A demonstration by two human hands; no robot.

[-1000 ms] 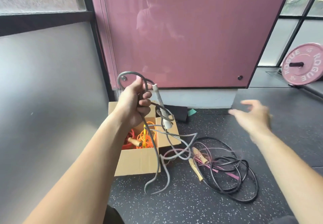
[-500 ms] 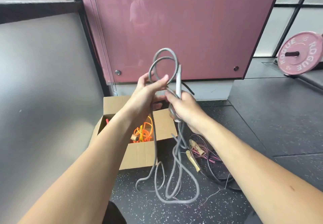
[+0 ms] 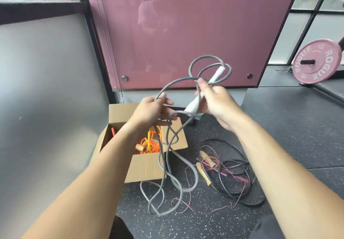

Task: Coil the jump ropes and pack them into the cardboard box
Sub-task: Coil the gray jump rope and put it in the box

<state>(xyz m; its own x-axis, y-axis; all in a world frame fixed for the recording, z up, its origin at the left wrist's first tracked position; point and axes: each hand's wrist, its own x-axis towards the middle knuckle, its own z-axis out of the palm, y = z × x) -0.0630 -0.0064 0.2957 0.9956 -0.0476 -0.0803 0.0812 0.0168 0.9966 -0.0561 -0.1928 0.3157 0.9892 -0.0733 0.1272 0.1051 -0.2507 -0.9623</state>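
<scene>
My left hand (image 3: 149, 110) at the centre of the frame pinches a strand of the grey jump rope (image 3: 195, 177). Just right of it, my right hand (image 3: 217, 102) grips the rope's white handles (image 3: 216, 75) with two loops standing above my fingers. The rest of the rope hangs down and tangles on the floor (image 3: 279, 127) in front of the open cardboard box (image 3: 147, 166), which holds an orange rope (image 3: 150, 143). At lower right a black rope (image 3: 232, 145) lies with wooden handles (image 3: 203, 173). A pink weight plate (image 3: 316, 61) stands at the right edge.
</scene>
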